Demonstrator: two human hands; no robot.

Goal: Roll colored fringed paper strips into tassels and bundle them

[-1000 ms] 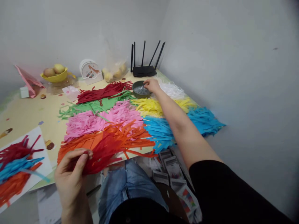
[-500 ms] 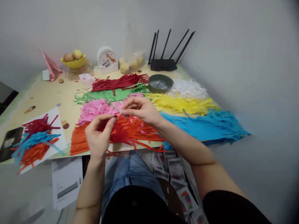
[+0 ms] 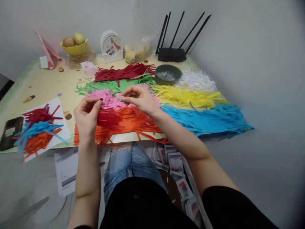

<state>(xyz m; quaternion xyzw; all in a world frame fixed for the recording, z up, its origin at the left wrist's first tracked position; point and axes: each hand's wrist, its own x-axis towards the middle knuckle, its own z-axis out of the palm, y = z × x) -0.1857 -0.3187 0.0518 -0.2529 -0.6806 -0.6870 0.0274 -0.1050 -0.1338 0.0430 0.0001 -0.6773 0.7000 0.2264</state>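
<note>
My left hand (image 3: 87,116) pinches a bunch of red strips (image 3: 109,120) between thumb and fingertips. The strips hang, blurred, over the orange strips (image 3: 133,119) near the table's front edge. Just to the right, above the pink strips (image 3: 107,98), my right hand (image 3: 140,99) has thumb and fingers closed together. A small pale bit shows at its fingertips, too small to name. Green strips (image 3: 114,85) and dark red strips (image 3: 124,72) lie farther back. Yellow strips (image 3: 188,95) and blue strips (image 3: 207,117) lie to the right.
A dark green bowl (image 3: 168,67) with small clear pieces stands beside white strips (image 3: 196,81). Behind is a black router (image 3: 172,54). At left, a white sheet (image 3: 62,119) bears red, blue and orange bunches, beside a phone (image 3: 10,133). A yellow fruit bowl (image 3: 74,49) stands at the back.
My left hand has moved left with the red strips, widening the gap from my right hand. The view has shifted, so the table sits higher in the picture.
</note>
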